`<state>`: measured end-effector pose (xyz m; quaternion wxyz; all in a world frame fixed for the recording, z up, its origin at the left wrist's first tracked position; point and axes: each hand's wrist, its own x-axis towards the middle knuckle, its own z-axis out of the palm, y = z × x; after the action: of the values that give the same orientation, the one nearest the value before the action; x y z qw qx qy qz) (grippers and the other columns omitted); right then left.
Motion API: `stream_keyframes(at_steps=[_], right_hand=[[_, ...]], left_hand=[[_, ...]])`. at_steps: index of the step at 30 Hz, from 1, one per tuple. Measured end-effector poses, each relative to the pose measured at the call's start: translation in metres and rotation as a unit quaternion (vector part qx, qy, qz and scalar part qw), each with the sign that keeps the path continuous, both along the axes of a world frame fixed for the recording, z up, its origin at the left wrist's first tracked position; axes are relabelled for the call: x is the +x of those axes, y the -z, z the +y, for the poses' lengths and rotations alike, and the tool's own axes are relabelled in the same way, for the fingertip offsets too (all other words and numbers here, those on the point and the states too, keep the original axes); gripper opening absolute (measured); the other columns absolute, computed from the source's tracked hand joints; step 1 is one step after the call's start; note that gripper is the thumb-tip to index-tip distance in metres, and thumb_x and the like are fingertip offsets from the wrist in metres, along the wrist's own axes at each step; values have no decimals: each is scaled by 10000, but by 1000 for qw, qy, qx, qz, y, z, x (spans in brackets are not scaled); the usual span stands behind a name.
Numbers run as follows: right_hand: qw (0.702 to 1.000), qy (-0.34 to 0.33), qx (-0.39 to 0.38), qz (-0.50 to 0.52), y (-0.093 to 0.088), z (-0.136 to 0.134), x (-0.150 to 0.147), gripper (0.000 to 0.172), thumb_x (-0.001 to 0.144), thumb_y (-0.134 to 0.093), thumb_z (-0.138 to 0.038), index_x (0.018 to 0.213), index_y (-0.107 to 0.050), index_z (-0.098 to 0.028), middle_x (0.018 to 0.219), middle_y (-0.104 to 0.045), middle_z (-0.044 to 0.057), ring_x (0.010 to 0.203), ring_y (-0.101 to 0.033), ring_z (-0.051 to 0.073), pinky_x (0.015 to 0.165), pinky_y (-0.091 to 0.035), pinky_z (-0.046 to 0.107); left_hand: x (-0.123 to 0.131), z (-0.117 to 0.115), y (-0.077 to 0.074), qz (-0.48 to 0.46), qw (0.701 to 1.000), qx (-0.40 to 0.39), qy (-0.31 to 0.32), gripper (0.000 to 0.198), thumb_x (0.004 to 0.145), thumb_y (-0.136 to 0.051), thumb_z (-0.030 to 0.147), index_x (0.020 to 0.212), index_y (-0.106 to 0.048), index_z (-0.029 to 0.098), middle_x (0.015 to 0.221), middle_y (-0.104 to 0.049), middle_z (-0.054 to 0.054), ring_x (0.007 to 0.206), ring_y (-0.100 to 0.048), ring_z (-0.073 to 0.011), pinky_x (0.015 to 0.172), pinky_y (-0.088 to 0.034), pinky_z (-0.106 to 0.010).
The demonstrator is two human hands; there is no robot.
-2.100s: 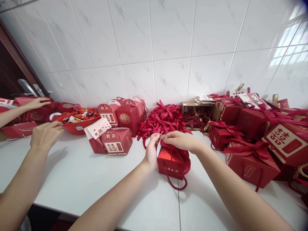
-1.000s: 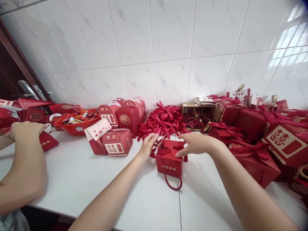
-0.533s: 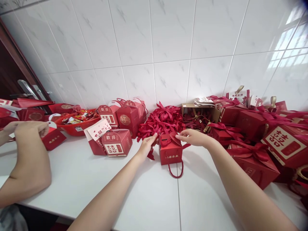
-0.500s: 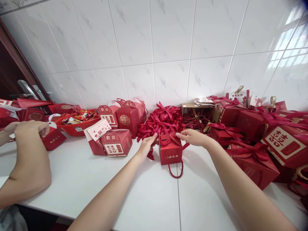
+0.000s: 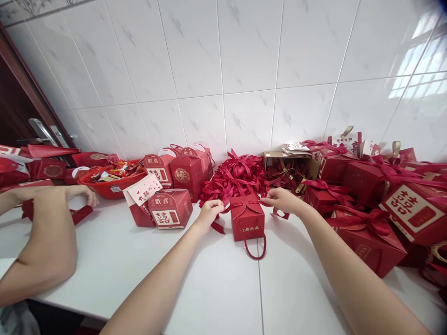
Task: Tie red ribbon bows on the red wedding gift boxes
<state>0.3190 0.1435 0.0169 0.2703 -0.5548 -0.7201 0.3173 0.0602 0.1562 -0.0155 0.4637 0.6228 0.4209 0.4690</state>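
- Left hand (image 5: 210, 214): pinching one side of a red ribbon (image 5: 218, 227)
- Right hand (image 5: 282, 201): pinching the other side
- Red box (image 5: 247, 227): sitting between them on the desk (image 5: 216, 284)

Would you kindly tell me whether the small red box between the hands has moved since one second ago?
Yes: the box has shifted toward the wall; more of the tabletop seam now shows in front of it.

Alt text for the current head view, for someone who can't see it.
A person's left hand and right hand pinch a red ribbon on either side of a small red box on a white table. A ribbon heap lies behind the box; bow-topped boxes crowd the right, and a red bowl of wrapped sweets and a co-worker's arm are at left.
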Motion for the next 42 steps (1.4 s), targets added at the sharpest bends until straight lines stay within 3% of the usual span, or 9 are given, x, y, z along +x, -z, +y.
stream_keyframes(at_steps=[9,19,25,28,30,34,38,40,42], right_hand=[[997,-16,-73,-8,14,10,11,479,700,-602,-658,686,-469,-199,518,-494,-28,434,-564,127,330,-384,185],[998,-48,-35,18,8,7,21,490,652,-638,-655,632,-477,-193,443,-468,-47,372,-496,111,372,-391,213],[994,33,55,-93,-1,6,19,342,742,-621,-514,647,-544,-194,569,-582,2,512,-582,155,464,-423,236],[982,75,90,-148,-9,5,22,197,784,-601,-345,674,-600,-181,771,-670,72,728,-629,202,594,-437,254],[981,74,79,-158,-18,1,23,141,787,-580,-283,727,-641,-171,824,-688,95,774,-634,220,628,-437,268],[986,-14,-7,-165,-36,-19,15,154,771,-566,-252,779,-702,-182,618,-690,37,619,-644,181,599,-451,250],[954,-135,-180,-196,-46,-39,-7,173,773,-524,-220,785,-684,-153,511,-665,25,562,-644,170,594,-468,254],[947,-137,-208,-205,-47,-42,-16,171,779,-510,-200,824,-662,-138,506,-665,36,565,-648,178,594,-473,266],[948,-128,-216,-196,-45,-41,-18,211,778,-507,-178,943,-635,-146,515,-669,32,538,-644,176,576,-478,268]], left_hand=[[2,0,-3,75,995,72,9,261,554,-505,174,460,-263,191,472,-248,81,470,-233,-64,485,-168,-215],[-10,-3,-15,126,989,77,4,243,593,-479,225,484,-264,204,467,-280,77,448,-324,-77,475,-267,-209],[-7,-2,-16,190,975,86,-77,144,621,-517,250,573,-390,200,572,-420,59,548,-422,-105,553,-336,-217],[-10,-6,-26,232,956,86,-155,69,668,-506,251,668,-450,212,653,-504,31,655,-486,-147,612,-349,-240],[-13,-11,-36,270,947,65,-163,94,713,-469,275,648,-486,209,613,-523,11,644,-499,-169,597,-337,-256],[-12,-29,-49,346,938,-18,-16,253,710,-465,305,507,-565,192,442,-514,2,519,-513,-179,541,-348,-261],[-2,-42,-47,396,900,-102,148,223,657,-541,301,468,-582,191,316,-466,21,443,-521,-178,557,-407,-266],[1,-43,-44,409,886,-123,182,186,684,-524,311,605,-640,190,314,-464,39,393,-494,-166,548,-415,-272],[2,-40,-41,419,879,-132,184,277,729,-484,336,878,-664,188,331,-469,57,369,-471,-160,514,-404,-270]])
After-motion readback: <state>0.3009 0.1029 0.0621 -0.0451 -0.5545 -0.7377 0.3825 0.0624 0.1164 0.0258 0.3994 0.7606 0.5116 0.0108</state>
